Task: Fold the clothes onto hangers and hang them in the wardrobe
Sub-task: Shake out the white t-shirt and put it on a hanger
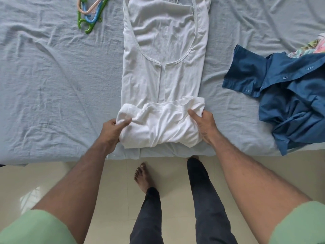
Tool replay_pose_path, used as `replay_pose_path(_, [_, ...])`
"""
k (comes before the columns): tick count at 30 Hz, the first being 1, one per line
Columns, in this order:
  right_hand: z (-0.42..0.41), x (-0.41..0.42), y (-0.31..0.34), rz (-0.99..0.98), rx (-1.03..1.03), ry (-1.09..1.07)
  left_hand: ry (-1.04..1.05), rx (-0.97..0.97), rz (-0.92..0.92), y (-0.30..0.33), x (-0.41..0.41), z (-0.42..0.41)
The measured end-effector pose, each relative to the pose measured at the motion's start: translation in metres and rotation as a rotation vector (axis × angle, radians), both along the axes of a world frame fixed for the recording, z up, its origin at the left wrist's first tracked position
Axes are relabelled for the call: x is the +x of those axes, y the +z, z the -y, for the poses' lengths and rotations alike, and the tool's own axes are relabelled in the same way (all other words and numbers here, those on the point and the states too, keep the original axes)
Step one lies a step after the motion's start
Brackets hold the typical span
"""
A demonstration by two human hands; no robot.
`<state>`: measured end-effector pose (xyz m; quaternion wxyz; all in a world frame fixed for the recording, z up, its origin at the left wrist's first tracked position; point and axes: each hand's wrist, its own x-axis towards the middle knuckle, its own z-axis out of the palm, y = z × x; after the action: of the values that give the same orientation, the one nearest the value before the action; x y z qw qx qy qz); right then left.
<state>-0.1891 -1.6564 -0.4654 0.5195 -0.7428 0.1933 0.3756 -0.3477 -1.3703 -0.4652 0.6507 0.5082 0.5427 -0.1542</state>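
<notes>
A white top [163, 55] lies lengthwise on the bed, folded narrow, its neckline facing me and a label at the far end. Its near end is rolled or folded up into a thick bundle by the bed's edge. My left hand [112, 129] grips the bundle's left side, thumb on top. My right hand [204, 124] grips the right side the same way. Several plastic hangers [89, 13], green, blue and pink, lie in a heap at the far left of the bed.
The pale blue bedsheet [52, 81] is wrinkled. A crumpled blue button shirt [288, 101] lies at the right, partly over the bed's edge, with a floral cloth [314, 44] behind it. Below the bed's edge are cream floor tiles [112, 180] and my legs.
</notes>
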Motion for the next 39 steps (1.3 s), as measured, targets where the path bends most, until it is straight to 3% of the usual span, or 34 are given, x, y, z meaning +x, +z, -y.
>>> replay_pose_path(2, [0.006, -0.005, -0.004, 0.003, 0.036, -0.001, -0.057, -0.033, -0.01, 0.001, -0.008, 0.009])
replay_pose_path(5, [-0.003, -0.006, -0.003, 0.193, -0.174, 0.0, 0.071, -0.064, 0.14, 0.009, -0.006, 0.014])
replay_pose_path(7, [-0.009, -0.007, 0.003, 0.35, -0.205, -0.103, 0.18, -0.126, 0.25, 0.016, 0.001, 0.008])
replay_pose_path(9, [-0.012, -0.008, 0.005, 0.382, -0.196, -0.217, 0.19, -0.131, 0.26, 0.02, 0.007, 0.0])
replay_pose_path(14, [0.004, -0.017, -0.015, 0.112, -0.439, 0.098, -0.346, 0.284, -0.029, 0.008, -0.001, -0.004])
replay_pose_path(15, [0.006, -0.018, -0.016, 0.102, -0.438, 0.091, -0.307, 0.3, -0.034, 0.005, -0.004, -0.004])
replay_pose_path(19, [0.014, -0.022, -0.015, 0.089, -0.395, 0.035, 0.172, 0.163, 0.06, 0.001, -0.014, 0.001])
replay_pose_path(21, [0.02, -0.027, -0.014, 0.099, -0.396, 0.022, 0.205, 0.107, 0.053, 0.002, -0.02, 0.004])
replay_pose_path(25, [0.03, -0.039, -0.016, 0.079, -0.286, 0.047, -0.025, 0.089, -0.039, 0.003, -0.039, 0.0])
replay_pose_path(28, [0.034, -0.049, -0.013, 0.047, -0.124, 0.093, -0.139, 0.003, 0.031, 0.004, -0.048, -0.002])
replay_pose_path(31, [0.034, -0.057, -0.011, 0.115, -0.089, 0.016, -0.165, 0.036, 0.089, 0.007, -0.048, 0.001])
replay_pose_path(34, [0.029, -0.059, -0.006, 0.206, -0.129, -0.102, -0.172, 0.135, 0.097, 0.008, -0.05, -0.006])
replay_pose_path(39, [0.035, -0.071, -0.017, 0.117, -0.263, 0.053, -0.369, 0.19, 0.043, 0.014, -0.06, -0.02])
